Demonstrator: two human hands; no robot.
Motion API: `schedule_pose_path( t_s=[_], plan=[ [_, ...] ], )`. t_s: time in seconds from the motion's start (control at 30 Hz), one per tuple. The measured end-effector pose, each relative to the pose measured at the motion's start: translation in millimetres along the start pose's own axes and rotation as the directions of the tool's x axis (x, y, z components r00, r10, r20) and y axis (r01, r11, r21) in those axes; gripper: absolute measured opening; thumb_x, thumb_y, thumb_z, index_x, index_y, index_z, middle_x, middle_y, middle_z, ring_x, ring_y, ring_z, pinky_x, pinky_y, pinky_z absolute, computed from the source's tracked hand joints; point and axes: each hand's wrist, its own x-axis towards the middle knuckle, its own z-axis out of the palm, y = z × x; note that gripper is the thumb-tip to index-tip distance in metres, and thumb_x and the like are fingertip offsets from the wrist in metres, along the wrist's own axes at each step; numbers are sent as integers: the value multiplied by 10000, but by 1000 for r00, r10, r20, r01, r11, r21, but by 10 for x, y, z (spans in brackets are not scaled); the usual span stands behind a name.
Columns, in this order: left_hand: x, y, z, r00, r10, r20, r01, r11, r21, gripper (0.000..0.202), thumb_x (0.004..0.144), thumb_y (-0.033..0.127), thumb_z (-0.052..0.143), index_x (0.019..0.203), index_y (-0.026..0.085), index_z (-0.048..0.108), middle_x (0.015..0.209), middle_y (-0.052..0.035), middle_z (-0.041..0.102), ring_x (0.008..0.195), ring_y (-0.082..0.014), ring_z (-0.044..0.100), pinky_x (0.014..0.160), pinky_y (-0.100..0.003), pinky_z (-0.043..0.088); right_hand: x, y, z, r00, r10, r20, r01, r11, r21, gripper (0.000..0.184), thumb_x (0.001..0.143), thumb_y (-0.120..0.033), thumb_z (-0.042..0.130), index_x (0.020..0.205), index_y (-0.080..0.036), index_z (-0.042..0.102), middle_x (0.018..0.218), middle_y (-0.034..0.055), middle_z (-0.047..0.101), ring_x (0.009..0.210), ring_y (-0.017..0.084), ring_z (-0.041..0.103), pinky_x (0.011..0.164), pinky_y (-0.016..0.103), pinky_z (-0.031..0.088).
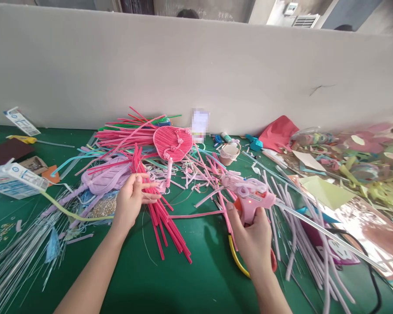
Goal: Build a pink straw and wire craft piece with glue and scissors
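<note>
Nearest: 2 bare forearms, each w/ 1 hand. R hand [253, 240] is wrapped round the grip of 1 pink glue gun [254, 201], below & right of the fan; 1 small orange light lit on its side, 1 long clear rod [327, 237] running off its rear. L hand [131, 203], below & left of the fan: thumb + index drawn close together, other fingers loosely out, over 1 bunch of red stems [170, 233] (too many to count); can't tell if any are pinched.

The fan [165, 146], 1 pc, red & ribbed, w/ at least 3 knotted trims, lies mid-table, its 1 pale-pink handle [169, 172] pointing down. Left of fan, touching: 1 more bunch of pink-red stems [124, 140]. Lower left of fan: 1 lilac looped piece [106, 174]; farther left, many thin metal wires [22, 257].

Right of fan: 1 small pale basket [229, 158], 1 blue item [255, 143], 1 red sheet [278, 133]. Just behind fan: 1 upright screen-like item [200, 122], blurred.

Far lower right of fan: lots of lilac stems [293, 248], 1 purple-&-white item [339, 250], 1 black cable [368, 257]. All on 1 green table [170, 288].
</note>
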Motion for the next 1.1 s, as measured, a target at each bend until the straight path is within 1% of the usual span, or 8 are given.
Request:
schedule_pose_path(
  t_s=[0.1,0.2,0.33,0.47,0.63,0.77,0.87,1.1],
  plan=[
    [-48,49,45,1000,-25,-3,24,998,-62,393,880,558,519,1019,192,546,795,-77,744,476,-199,695,418,-286,559,11,5,20,998,27,-50,-26,999,31,520,644,-610,709,586,-263,327,471,-81,387,427,101,363,403,244,309],
    [-72,69,62,1000,-13,-16,12,996,-88,389,882,549,526,1027,190,551,803,-83,743,477,-205,699,414,-280,555,32,11,48,995,55,-89,-52,998,40,534,600,-615,740,565,-254,348,465,-74,402,434,94,357,401,241,305],
    [-87,87,58,999,-1,-38,-4,993,-118,360,898,524,517,1029,191,557,815,-87,745,547,-227,730,450,-283,574,40,77,94,998,51,-49,-47,996,71,473,638,-571,732,578,-239,401,462,-55,454,439,105,385,405,245,331],
    [-119,134,68,1000,-3,-31,-2,989,-146,349,909,501,523,1046,181,553,859,-90,754,630,-237,752,531,-319,613,4,152,146,999,38,-39,-36,998,56,489,639,-562,739,562,-247,374,453,-52,460,422,106,395,396,245,336],
    [-180,175,125,999,30,-32,-35,980,-196,353,909,505,545,1037,178,572,854,-85,759,748,-252,764,631,-356,636,-76,150,223,999,-36,-3,36,999,1,500,646,-546,725,528,-264,328,431,-49,443,400,108,389,385,249,337],
    [-250,180,184,998,58,16,-53,971,-233,325,891,463,609,993,154,623,913,-104,764,886,-261,752,753,-377,633,-113,148,279,991,-130,-11,128,988,-85,447,693,-493,673,541,-275,313,405,-79,358,376,104,338,384,250,318],
    [-296,177,220,997,58,44,-45,969,-244,335,889,463,619,967,138,649,962,-120,762,922,-258,743,823,-390,618,-118,161,297,985,-169,-20,165,978,-131,419,713,-490,649,559,-276,324,403,-88,336,367,106,324,388,252,305],
    [-330,174,254,996,68,49,-56,975,-213,351,881,483,618,959,142,658,980,-134,764,942,-272,739,832,-405,613,-117,171,284,982,-186,-35,179,974,-136,417,712,-486,653,557,-279,326,401,-88,341,370,110,322,400,258,318]
  ],
)
